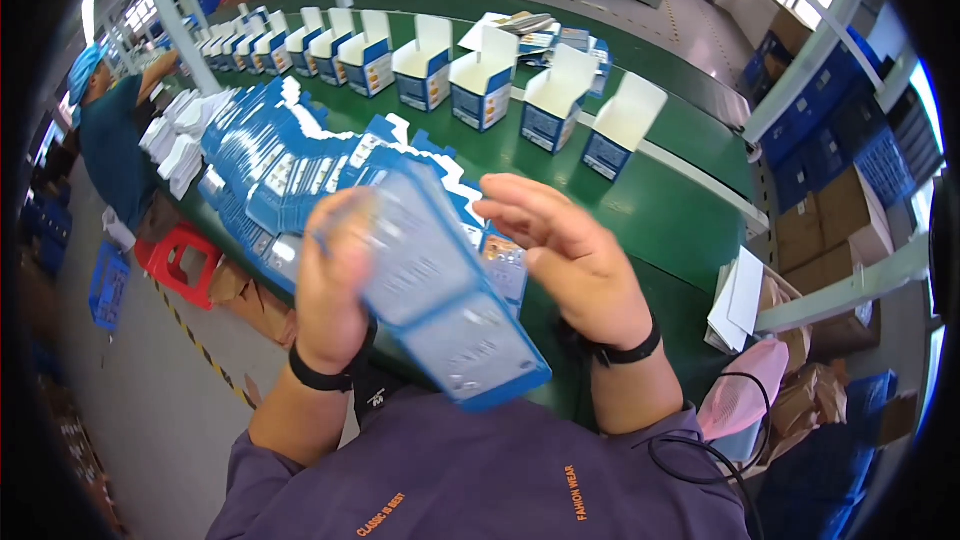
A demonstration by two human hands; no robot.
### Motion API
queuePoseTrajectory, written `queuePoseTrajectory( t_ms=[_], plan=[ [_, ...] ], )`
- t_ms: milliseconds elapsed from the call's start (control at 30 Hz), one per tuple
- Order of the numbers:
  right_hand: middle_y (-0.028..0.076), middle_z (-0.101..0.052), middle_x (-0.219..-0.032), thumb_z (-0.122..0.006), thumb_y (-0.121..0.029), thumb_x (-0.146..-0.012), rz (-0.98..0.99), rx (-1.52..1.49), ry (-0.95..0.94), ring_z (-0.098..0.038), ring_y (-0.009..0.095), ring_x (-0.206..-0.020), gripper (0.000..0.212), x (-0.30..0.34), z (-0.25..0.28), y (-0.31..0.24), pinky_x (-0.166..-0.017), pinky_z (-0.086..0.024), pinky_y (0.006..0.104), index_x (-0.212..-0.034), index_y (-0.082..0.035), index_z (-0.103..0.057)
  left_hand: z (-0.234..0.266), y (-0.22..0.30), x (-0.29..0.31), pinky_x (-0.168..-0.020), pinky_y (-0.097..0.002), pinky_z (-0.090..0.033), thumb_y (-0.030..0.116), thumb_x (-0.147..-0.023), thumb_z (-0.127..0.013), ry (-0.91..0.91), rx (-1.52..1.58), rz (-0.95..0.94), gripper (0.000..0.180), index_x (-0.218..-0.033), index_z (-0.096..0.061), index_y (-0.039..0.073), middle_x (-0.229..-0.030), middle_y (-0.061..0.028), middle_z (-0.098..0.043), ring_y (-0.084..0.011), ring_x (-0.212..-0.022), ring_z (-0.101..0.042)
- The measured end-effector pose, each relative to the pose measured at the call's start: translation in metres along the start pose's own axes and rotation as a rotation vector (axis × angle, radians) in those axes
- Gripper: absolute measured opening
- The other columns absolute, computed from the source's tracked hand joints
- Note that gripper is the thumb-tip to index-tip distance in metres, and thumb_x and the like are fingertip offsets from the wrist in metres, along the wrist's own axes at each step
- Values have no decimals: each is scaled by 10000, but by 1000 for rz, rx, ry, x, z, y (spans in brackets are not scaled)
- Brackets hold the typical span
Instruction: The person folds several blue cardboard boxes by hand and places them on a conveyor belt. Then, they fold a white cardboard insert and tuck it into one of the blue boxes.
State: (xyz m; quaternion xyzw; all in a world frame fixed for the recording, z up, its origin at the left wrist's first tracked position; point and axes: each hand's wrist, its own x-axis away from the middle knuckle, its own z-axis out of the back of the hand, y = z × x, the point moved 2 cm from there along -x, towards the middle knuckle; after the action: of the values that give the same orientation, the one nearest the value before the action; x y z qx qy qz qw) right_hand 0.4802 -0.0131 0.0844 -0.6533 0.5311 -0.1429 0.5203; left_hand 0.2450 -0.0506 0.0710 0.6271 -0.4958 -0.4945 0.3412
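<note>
A flat, folded blue-and-white carton (425, 260) hangs tilted in front of my chest, smeared by motion. My left hand (338, 250) is closed on its left edge. On the other side, my right hand (560, 250) is held apart from the carton, fingers loosely bent and thumb spread, with nothing visible in it. A blue printed piece with an orange picture (505, 265) shows between the carton and my right hand; what it belongs to is partly hidden. Beyond my left hand lies a large spread pile of flat blue-and-white cartons (290, 155).
Erected cartons with raised white flaps (550, 110) stand in a curved row along the green table (670, 220). Flat stacks (535, 35) lie behind them. A co-worker (110, 130) is at the far left, near a red stool (185, 260). White sheets (735, 300) lean at the right.
</note>
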Motion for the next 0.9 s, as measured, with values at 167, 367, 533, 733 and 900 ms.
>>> queuePoseTrajectory(
  t_ms=[167,367,533,733,900],
  plan=[
    [147,-612,-1162,-627,14,-927,260,1044,-127,-609,302,-1101,523,14,16,-9,-975,-478,364,-1440,-50,-552,-24,-22,-8,-1060,-436,-494,441,-1042,-545,-145,566,593,560,-1421,-481,34,-1474,-203,-475,-303,-1307,-558],
    [108,-709,-988,-542,-189,-1044,278,1007,865,-666,168,-892,275,30,171,-19,-796,-529,319,-1185,24,-645,-10,-58,28,-1107,-458,-441,306,-969,-685,-138,-179,300,554,-1414,-499,34,-1466,-188,-494,-329,-1348,-521],
    [267,-714,-1016,-544,-312,-1030,-16,1382,1099,-704,360,-972,406,15,326,-1,-865,-545,438,-1148,65,-637,-20,-66,33,-1147,-559,-369,187,-844,-815,-338,-1033,-110,623,-1387,-539,53,-1498,-236,-423,-434,-1396,-440],
    [321,-694,-1093,-562,-323,-1010,59,1605,1228,-669,464,-1023,458,7,380,28,-936,-510,520,-1231,74,-621,-28,-74,36,-1190,-617,-266,192,-793,-846,-360,-1333,-197,681,-1391,-544,72,-1516,-273,-380,-510,-1459,-319],
    [182,-686,-993,-667,-304,-974,21,1150,863,-646,364,-888,466,-7,255,52,-892,-520,473,-1305,22,-638,-32,-83,44,-1202,-616,-244,201,-762,-875,-315,-1386,-161,750,-1413,-529,63,-1548,-288,-349,-521,-1480,-282]
  ],
)
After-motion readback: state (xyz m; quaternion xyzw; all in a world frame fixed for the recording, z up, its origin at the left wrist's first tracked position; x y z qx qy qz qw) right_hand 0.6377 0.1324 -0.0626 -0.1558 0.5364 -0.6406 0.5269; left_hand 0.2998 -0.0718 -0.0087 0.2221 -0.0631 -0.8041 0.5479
